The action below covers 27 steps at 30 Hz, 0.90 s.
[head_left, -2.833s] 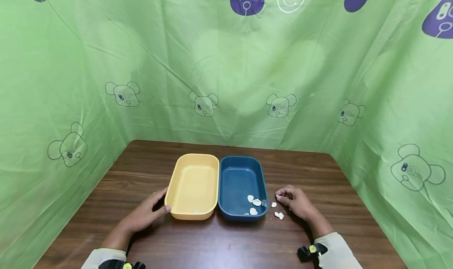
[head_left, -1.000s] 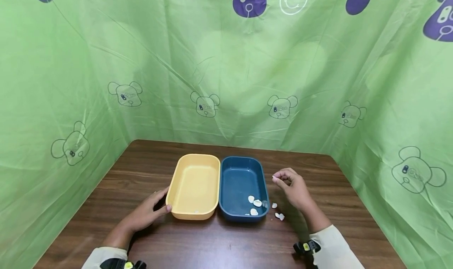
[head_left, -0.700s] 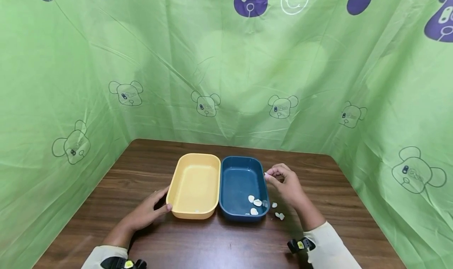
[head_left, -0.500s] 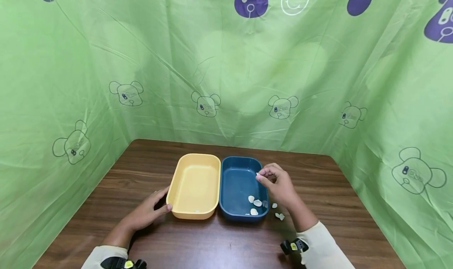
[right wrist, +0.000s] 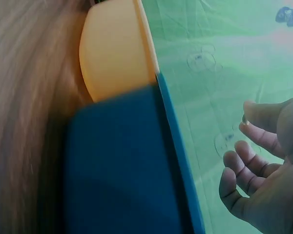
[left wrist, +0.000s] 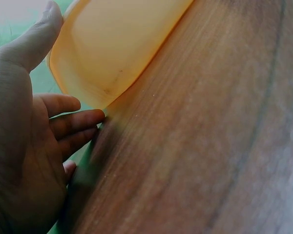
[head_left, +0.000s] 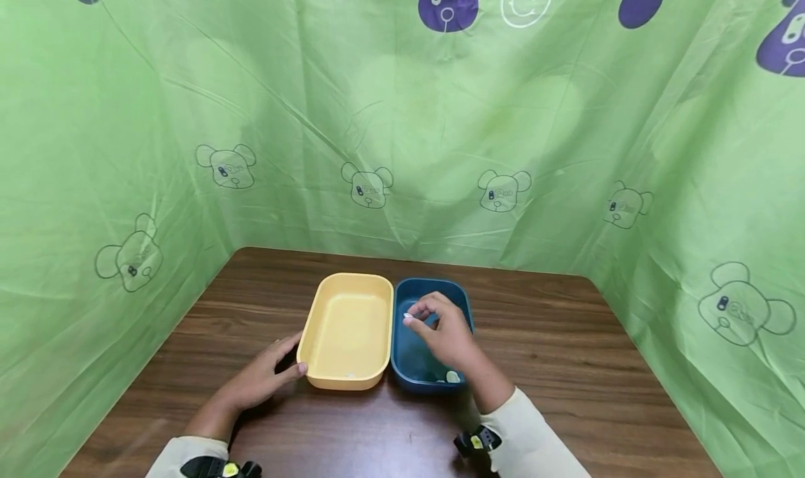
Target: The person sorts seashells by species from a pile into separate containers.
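Observation:
My left hand (head_left: 260,377) rests against the left side of a yellow tray (head_left: 313,324), thumb near its front corner. In the left wrist view its fingers (left wrist: 75,127) lie extended along the tray's outer wall. My right hand (head_left: 443,330) is over a blue tray (head_left: 409,372), pinching a small white flake-like piece (head_left: 408,316) between thumb and finger, close to the rim where the trays meet. In the blue tray, a whitish flat piece (head_left: 452,377) shows near the front; the right hand and forearm cover the others.
Both trays stand side by side on a dark wood table (head_left: 547,338). A tiny pale speck (head_left: 349,376) lies at the yellow tray's front end. Green printed fabric (head_left: 440,114) surrounds the table at the back and sides.
My right hand has picked up the white piece from the table, lifted it and carried it left over the blue tray. Loose pieces on the table are now hidden. The left hand stays put.

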Tool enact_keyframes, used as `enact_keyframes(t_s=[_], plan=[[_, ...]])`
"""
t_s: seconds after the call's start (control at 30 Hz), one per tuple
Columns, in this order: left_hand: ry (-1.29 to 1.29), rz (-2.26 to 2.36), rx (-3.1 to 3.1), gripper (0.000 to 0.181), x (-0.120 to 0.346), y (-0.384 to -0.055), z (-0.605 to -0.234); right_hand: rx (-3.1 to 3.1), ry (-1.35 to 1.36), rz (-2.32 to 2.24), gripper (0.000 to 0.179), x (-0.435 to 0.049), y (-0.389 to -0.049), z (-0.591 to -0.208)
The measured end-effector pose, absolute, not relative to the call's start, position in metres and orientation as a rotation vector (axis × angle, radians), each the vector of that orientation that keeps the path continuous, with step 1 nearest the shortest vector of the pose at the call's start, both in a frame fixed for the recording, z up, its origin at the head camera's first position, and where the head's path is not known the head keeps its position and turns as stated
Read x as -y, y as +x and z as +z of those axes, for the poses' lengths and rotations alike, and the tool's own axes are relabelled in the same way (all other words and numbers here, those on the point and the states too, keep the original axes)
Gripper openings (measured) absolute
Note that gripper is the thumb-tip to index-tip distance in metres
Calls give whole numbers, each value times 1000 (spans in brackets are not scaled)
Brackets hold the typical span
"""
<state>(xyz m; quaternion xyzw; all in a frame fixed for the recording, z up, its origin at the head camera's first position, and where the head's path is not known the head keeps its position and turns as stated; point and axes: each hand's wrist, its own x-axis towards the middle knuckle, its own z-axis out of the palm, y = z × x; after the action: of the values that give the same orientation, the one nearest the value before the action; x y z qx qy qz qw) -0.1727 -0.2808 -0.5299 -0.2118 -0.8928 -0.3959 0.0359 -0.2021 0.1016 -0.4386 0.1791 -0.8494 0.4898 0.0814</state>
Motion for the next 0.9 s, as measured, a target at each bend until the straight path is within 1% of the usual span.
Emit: enact_keyframes(t_s=[0.2, 0.37, 0.5, 0.73, 0.9], plan=[[-627, -1215, 2764, 71, 281, -172, -530, 2547, 620, 1486, 3, -79, -200, -443], [-614, -1215, 2776, 71, 281, -172, -531, 2566, 659, 1518, 11, -69, -201, -446], [-617, -1229, 2769, 71, 280, -171, -531, 2569, 659, 1546, 15, -68, -201, -446], [-611, -1224, 2764, 70, 280, -170, -528, 2556, 637, 1556, 10, -72, -203, -444], [-616, -1219, 2765, 70, 280, -171, -529, 2582, 610, 1564, 12, -78, -202, -442]])
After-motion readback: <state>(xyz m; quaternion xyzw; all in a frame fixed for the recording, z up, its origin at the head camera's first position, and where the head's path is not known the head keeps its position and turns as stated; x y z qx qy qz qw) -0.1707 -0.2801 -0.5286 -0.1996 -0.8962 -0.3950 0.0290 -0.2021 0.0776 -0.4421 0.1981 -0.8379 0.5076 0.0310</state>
